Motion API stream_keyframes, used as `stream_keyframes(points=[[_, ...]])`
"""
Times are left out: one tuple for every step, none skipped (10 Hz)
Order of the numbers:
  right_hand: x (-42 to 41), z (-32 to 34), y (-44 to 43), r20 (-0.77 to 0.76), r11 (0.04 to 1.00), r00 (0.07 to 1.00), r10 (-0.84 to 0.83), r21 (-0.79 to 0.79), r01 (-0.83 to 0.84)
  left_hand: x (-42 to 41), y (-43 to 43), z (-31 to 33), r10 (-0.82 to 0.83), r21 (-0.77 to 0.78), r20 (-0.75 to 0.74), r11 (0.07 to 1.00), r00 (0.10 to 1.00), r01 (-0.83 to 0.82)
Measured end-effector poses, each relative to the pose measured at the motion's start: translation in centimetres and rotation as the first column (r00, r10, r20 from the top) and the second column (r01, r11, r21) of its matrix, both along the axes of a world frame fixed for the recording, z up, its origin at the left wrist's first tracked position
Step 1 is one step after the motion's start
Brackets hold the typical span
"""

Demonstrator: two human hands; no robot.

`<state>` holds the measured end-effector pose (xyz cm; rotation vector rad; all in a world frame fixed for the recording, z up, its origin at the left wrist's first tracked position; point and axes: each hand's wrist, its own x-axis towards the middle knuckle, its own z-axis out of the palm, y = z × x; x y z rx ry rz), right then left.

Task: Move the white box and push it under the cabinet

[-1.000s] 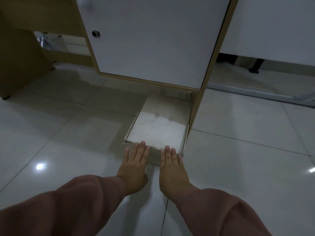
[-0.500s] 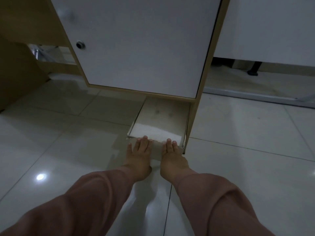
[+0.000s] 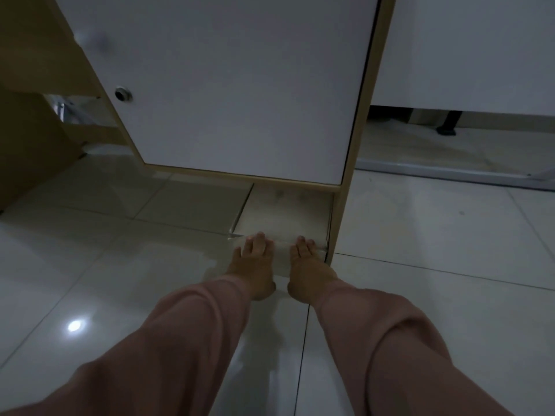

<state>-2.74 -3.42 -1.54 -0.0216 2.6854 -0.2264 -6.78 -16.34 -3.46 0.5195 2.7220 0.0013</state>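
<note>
No readable writing, brand or label on anything in view. White box (image 3: 282,217): flat, shallow, open-topped, pale inner floor with faint grey smudges toward the far end, thin walls, near left corner slightly bent out. It lies on the floor (image 3: 435,229), far part already under the cabinet (image 3: 228,85), near edge at the fingertips and roughly level with the cabinet's front. Box's right wall runs just beside the cabinet's wooden side panel (image 3: 345,205), touching or not cannot tell.

Left hand (image 3: 253,265): fingers extended and together, flat, tips resting on the box's near rim toward its left part; not curled round anything. Right hand (image 3: 306,268): same pose, fingers straight, tips on the near rim toward the right corner, just beside the side panel. Both palms low, close to the tiles, thumbs tucked inward, hands near each other but apart. Pink sleeves (image 3: 192,340) cover both forearms to the wrists.

Beyond the fingertips: white cabinet door with a round metal lock (image 3: 122,93) well up and left. Glossy tiles, a light reflection (image 3: 74,325) far left of the left sleeve.
</note>
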Motion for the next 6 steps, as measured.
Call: stream_keyframes(points=[[-0.4,0.6,0.3,0.029,1.000,0.999,-0.030,0.000,0.030,-0.9,0.8,0.4,-0.009,-0.024,-0.004,1.000,1.000,0.009],[-0.9,0.8,0.7,0.034,0.997,0.996,-0.077,-0.017,0.078,-1.8,0.9,0.9,-0.011,-0.026,0.003,1.000,1.000,0.011],[-1.0,1.7,1.2,0.063,0.987,0.989,-0.130,-0.089,0.136,-2.5,1.0,1.8,-0.024,-0.060,0.024,0.998,0.999,0.026],[-0.5,2.0,1.7,0.057,0.981,0.988,-0.146,-0.119,0.152,-2.6,1.3,2.7,0.006,-0.062,0.072,0.998,0.997,-0.001],[1.4,1.5,1.8,0.033,0.980,0.991,-0.130,-0.146,0.133,-1.0,1.3,2.6,-0.013,-0.060,0.124,0.998,0.992,0.021],[2.8,1.7,2.1,0.035,0.969,0.985,-0.170,-0.177,0.174,1.1,1.6,2.4,-0.079,-0.060,0.120,0.994,0.990,0.087]])
